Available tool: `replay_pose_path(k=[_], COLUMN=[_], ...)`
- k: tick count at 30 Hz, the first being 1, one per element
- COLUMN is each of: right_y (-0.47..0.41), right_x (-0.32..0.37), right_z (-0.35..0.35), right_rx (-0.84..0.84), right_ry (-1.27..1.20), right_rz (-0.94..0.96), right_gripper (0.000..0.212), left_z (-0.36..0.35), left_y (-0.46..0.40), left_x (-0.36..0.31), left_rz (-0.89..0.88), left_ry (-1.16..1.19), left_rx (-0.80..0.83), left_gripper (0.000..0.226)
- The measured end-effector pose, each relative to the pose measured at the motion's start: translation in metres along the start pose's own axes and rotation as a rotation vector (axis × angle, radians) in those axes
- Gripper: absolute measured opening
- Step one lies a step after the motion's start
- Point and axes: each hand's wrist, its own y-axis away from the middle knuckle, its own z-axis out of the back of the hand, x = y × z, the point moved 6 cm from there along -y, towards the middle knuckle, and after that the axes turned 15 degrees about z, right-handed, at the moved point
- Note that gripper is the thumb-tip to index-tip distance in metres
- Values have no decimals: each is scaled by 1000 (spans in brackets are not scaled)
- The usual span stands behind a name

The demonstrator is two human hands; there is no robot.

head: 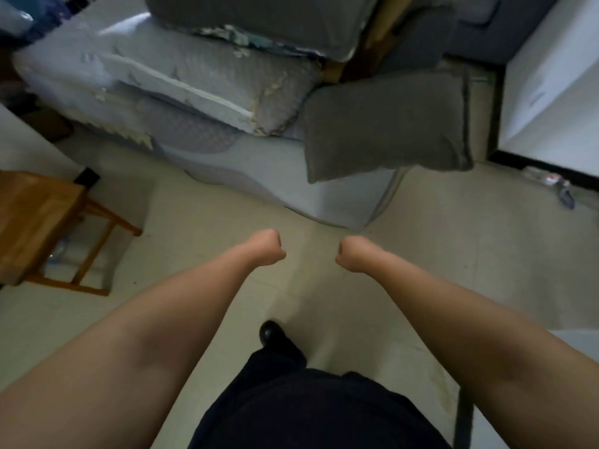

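1. The grey cushion [385, 128] is seen on the near corner of the mattress [291, 176], with its lower edge hanging past that corner above the floor [453, 247].
2. It is judged that the cushion could slide off onto the floor. So much of it is unsupported that a knock to the mattress or a one-sided pull would be enough.
3. The left hand [267, 247] and right hand [351, 256] are held out side by side, apart from each other and short of the mattress. Nothing is held. The fingers are bent down out of sight, so it cannot be told whether they are spread or closed.
4. A grasp with one hand only is judged likely to let the soft cushion fold and slip.
5. The torn quilted pad [194, 76] could be ripped further if it is dragged.
6. The wooden stool [35, 222] and the small litter [557, 186] by the white cabinet [551, 85] could be tripped over.
7. Counted: two hands, one overhanging cushion, one more grey cushion on top of the pile [259, 14], one mattress, one torn pad, one stool, one cabinet, one shoe [270, 332].
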Motion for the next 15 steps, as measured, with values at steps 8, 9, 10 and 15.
replay_pose_path(k=[8, 9, 10, 15], right_y=[-97, -108, -119, -160], right_x=[160, 178, 196, 286], right_z=[40, 40, 39, 27], right_rx=[56, 73, 97, 197], right_ry=[239, 262, 292, 367], right_rz=[250, 287, 323, 436], right_gripper=[31, 32, 31, 32], left_z=[84, 84, 83, 73], left_y=[-35, -37, -38, -25], left_x=[157, 178, 200, 290], left_rz=[217, 252, 294, 467], left_ry=[194, 228, 261, 459], left_rx=[-79, -77, -69, -84], left_gripper=[17, 18, 17, 11])
